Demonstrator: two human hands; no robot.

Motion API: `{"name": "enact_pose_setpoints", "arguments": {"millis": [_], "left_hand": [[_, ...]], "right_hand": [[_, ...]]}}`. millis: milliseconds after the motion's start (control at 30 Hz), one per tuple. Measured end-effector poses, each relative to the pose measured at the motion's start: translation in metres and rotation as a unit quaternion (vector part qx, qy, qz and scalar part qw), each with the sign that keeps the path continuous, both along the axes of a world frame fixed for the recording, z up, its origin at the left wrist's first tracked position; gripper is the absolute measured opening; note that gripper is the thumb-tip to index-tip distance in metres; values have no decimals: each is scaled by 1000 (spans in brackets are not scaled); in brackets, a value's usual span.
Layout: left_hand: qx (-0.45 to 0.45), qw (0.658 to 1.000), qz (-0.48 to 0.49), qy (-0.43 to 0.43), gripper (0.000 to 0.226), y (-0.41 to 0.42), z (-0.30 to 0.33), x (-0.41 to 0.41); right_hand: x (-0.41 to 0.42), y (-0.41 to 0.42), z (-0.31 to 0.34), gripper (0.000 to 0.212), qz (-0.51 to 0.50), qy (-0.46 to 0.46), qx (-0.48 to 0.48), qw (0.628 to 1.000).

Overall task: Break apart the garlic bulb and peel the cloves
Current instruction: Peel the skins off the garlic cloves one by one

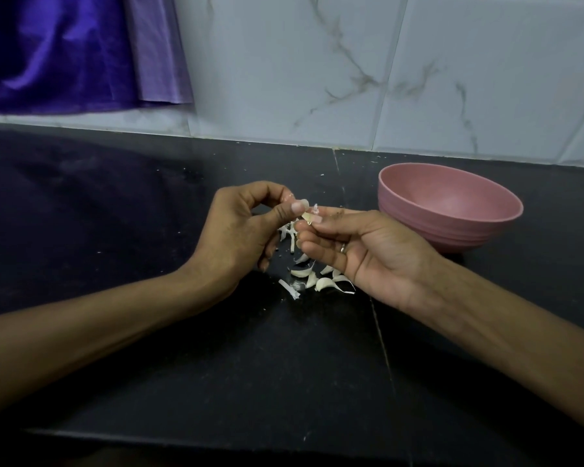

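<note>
Both hands (304, 224) pinching one small clove (307, 217) above scattered peels (317, 279) on desk (149, 332); risks slipping from fingertips, dropping among skins, missing bowl (499, 227).

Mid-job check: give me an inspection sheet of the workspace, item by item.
Surface: dark stone counter, speckled with crumbs.
Job's things: small pale garlic clove pinched between both hands; no whole bulb seen.
Clutter: white papery garlic skins scattered under the hands.
Hands: left hand and right hand both grip the clove.
Cables: nothing seen.
Surroundings: pink round bowl to the right, contents hidden; marbled white wall tiles; purple cloth hanging.
</note>
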State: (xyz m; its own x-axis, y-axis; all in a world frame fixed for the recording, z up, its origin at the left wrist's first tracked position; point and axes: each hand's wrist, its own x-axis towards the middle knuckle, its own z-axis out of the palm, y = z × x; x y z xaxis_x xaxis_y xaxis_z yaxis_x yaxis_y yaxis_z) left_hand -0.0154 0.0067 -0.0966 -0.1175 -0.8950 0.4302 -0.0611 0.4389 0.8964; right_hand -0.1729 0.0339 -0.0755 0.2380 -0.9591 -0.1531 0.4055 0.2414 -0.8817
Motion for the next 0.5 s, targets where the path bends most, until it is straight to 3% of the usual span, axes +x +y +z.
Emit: {"name": "enact_pose_setpoints", "arguments": {"millis": [500], "left_hand": [[-3, 999, -14, -38, 18, -1, -3, 0]], "right_hand": [[2, -1, 0, 21, 1, -12, 7, 1000]]}}
